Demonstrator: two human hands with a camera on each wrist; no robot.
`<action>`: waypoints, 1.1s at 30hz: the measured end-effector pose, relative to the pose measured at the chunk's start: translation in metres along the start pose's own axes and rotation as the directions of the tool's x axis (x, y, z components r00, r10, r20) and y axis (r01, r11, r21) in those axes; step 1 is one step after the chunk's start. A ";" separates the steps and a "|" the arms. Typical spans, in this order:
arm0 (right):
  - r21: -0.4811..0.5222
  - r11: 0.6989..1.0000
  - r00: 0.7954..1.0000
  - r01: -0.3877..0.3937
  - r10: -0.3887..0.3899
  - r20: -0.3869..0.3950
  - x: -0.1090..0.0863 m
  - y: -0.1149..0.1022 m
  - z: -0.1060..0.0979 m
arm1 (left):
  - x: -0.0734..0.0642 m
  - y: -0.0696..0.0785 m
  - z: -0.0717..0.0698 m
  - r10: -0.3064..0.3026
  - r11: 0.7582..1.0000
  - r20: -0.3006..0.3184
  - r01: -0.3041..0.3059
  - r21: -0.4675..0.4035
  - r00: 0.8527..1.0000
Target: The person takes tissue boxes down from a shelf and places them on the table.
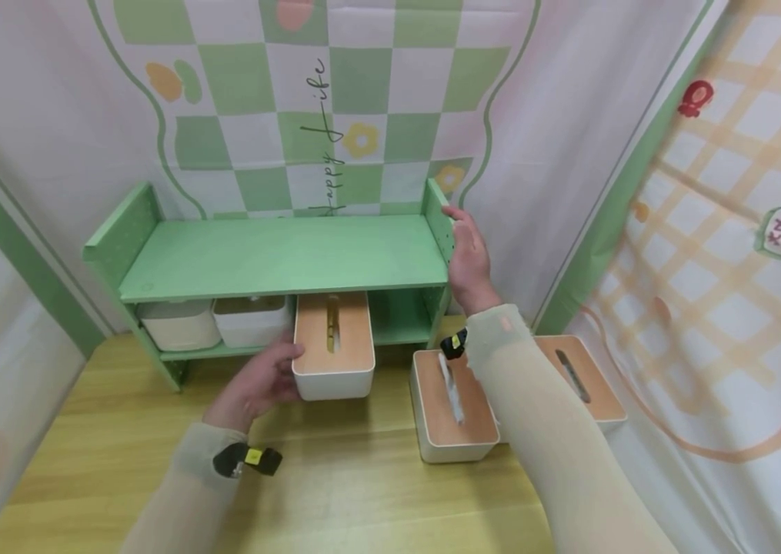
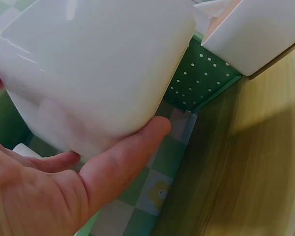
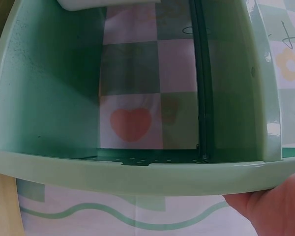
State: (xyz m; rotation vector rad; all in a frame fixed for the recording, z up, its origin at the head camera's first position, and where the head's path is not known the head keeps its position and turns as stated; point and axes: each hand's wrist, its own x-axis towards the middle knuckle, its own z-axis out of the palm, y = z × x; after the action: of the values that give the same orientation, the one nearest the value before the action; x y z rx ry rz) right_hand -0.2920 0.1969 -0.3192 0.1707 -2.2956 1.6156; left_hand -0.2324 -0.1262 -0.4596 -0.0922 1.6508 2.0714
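Note:
My left hand (image 1: 262, 382) grips the left side of a white tissue box (image 1: 335, 385) with a wood-coloured lid and a slot. The box juts out from the lower level of a green two-tier shelf (image 1: 279, 254). In the left wrist view, the thumb and fingers lie along the smooth white box (image 2: 96, 64). My right hand (image 1: 471, 258) rests against the outside of the shelf's right side panel (image 1: 438, 219), its fingertips at the top edge. Only part of the right hand (image 3: 282, 209) shows in the right wrist view, beside the panel's rim.
Two white containers (image 1: 178, 325) (image 1: 251, 322) sit on the lower shelf at left. On the wooden table (image 1: 335, 492), a second tissue box (image 1: 455, 404) stands right of the shelf, another (image 1: 580, 377) partly behind my right arm. Patterned curtains (image 1: 362, 92) hang behind.

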 end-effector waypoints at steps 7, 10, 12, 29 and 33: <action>0.000 1.000 1.000 0.015 -0.015 -0.014 0.012 0.025 0.000 | -0.010 -0.005 0.003 0.015 1.000 0.010 -0.015 0.023 1.000; 0.000 1.000 1.000 0.024 -0.024 -0.020 0.013 0.028 0.001 | -0.016 -0.008 0.006 0.020 0.999 0.011 -0.020 0.032 1.000; 0.002 1.000 0.999 0.024 -0.024 -0.021 0.013 0.029 0.001 | -0.019 -0.010 0.007 0.022 0.999 0.018 -0.023 0.030 1.000; 0.020 1.000 1.000 -0.003 0.002 0.017 0.000 -0.001 0.000 | -0.055 -0.027 0.009 0.024 0.998 0.027 -0.025 0.059 0.999; 0.018 1.000 1.000 -0.010 0.009 0.017 -0.005 -0.009 0.000 | -0.059 -0.039 0.006 -0.001 0.997 0.031 -0.001 0.071 1.000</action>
State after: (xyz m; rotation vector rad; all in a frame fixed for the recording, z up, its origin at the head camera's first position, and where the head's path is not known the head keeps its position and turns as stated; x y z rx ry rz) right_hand -0.2843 0.1931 -0.3127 0.1785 -2.2985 1.6455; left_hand -0.1631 -0.1342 -0.4726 -0.0361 1.7035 2.0020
